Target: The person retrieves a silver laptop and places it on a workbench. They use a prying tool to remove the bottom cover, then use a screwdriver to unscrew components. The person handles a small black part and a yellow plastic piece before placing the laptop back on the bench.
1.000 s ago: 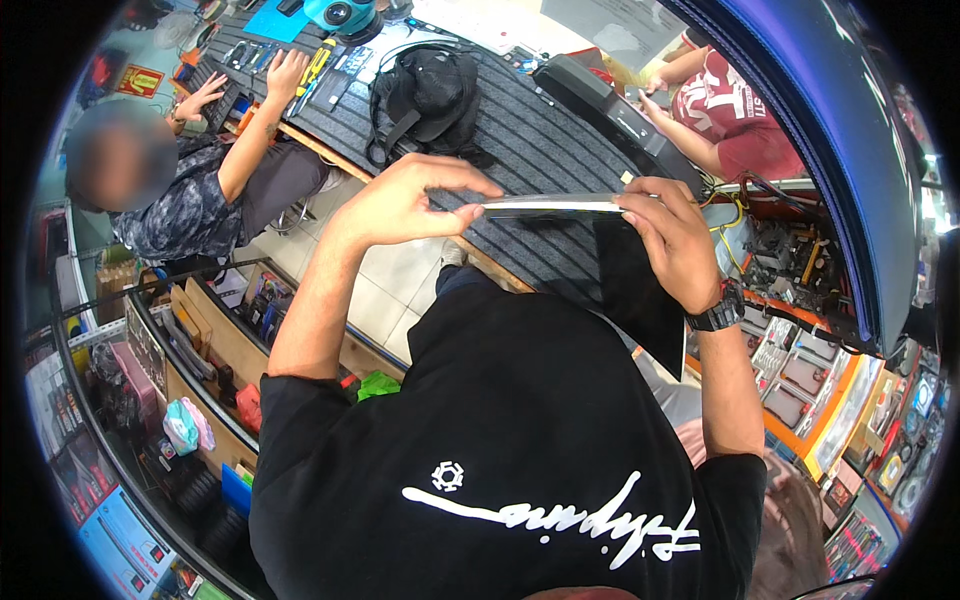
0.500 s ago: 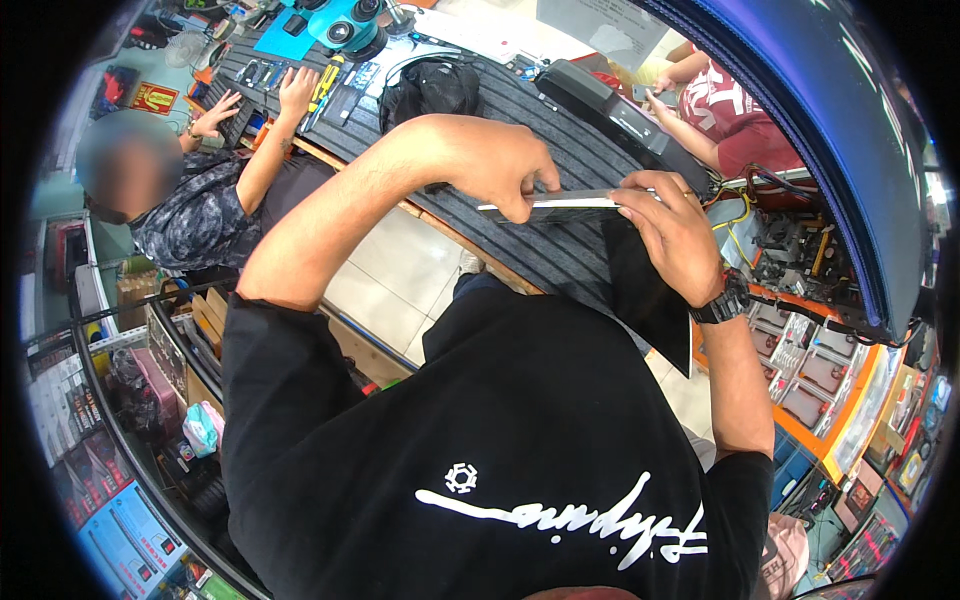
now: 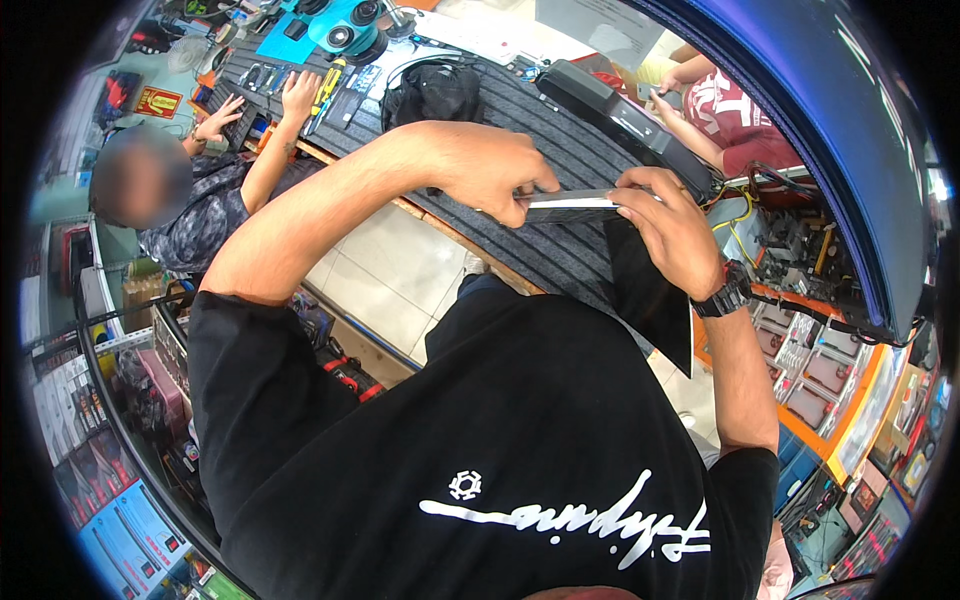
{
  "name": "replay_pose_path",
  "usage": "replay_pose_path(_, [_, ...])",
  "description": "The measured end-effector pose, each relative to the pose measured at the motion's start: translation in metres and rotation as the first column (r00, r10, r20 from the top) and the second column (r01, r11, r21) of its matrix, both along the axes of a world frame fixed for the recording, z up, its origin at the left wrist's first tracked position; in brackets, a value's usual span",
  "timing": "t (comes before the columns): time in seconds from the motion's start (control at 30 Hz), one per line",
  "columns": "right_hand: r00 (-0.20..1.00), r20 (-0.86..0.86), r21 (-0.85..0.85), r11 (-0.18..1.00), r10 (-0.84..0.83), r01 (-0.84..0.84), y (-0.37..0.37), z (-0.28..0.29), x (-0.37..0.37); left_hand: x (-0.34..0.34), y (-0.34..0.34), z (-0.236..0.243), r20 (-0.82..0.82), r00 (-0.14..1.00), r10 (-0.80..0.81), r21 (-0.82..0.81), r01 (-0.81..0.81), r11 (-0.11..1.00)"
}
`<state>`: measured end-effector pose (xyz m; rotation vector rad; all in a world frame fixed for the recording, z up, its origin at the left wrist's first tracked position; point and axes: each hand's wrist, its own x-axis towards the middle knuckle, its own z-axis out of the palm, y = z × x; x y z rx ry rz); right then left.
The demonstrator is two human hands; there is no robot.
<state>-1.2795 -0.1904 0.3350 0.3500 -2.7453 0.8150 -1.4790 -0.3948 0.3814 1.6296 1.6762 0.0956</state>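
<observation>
A thin flat panel with a pale edge and dark underside (image 3: 570,203) is held level over the grey ribbed bench mat (image 3: 480,232). My left hand (image 3: 490,180) has its fingers curled at the panel's left end, the thumb below it. My right hand (image 3: 660,225) grips the other end, fingers over the top. Just under my right hand hangs or lies a glossy black sheet (image 3: 645,300); I cannot tell which. A crumpled black bag (image 3: 428,95) sits on the mat beyond my left hand.
A co-worker (image 3: 175,205) works at the bench's left, another person (image 3: 745,115) is across it at right. A teal microscope (image 3: 345,25), yellow-handled tools (image 3: 328,88) and a long black case (image 3: 625,115) stand on it. Wires and parts (image 3: 810,245) crowd the right.
My left hand has moved right along the panel and its fingers have curled in, with the forearm swung higher. My right hand holds on in nearly the same place.
</observation>
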Motion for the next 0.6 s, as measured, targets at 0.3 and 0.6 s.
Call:
replay_pose_path(0.3, [0.998,0.048,-0.126,0.992,0.033,-0.027,0.001,-0.002,0.0,-0.001,0.0,0.001,0.009,1.0,-0.022,0.002,0.022,1.0])
replay_pose_path(0.6, [0.998,0.049,-0.155,0.988,0.035,-0.027,0.003,-0.006,0.0,-0.004,-0.002,-0.001,0.026,0.999,-0.03,0.088,0.028,0.996])
